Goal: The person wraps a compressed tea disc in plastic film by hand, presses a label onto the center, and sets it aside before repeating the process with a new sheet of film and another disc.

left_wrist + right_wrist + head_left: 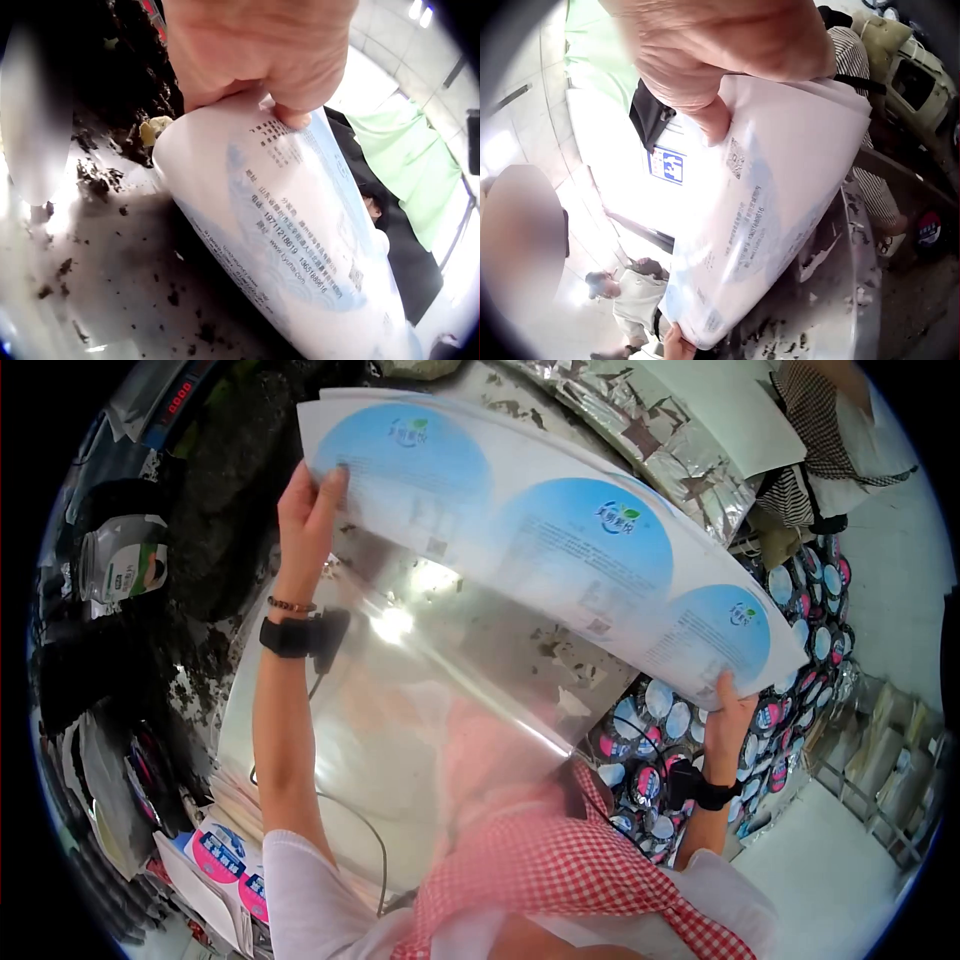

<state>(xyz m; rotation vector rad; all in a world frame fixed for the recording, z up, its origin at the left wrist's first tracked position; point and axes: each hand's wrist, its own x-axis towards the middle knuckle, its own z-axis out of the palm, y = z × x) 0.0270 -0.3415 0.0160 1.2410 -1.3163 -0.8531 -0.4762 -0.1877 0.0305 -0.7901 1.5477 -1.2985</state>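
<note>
A wide stack of printed sheets (480,510) with blue round labels is held up over the metal table (590,660). My left hand (308,520) pinches its left end, thumb on the printed face. At the lower right end my right hand (731,720) grips the sheets. In the left wrist view the left hand (259,52) holds the edge of the bent sheets (277,225). The right wrist view shows the right hand (727,60) with its thumb on the curved sheets (772,172), where several layers show at the edge. The other fingers are hidden behind the sheets.
Clear plastic film (400,710) lies before my body. A dark heap (220,540) and a labelled jar (125,560) are at left. Many small round packs (660,705) lie at right, below silvery film (660,440). A person (634,300) stands beyond the sheets.
</note>
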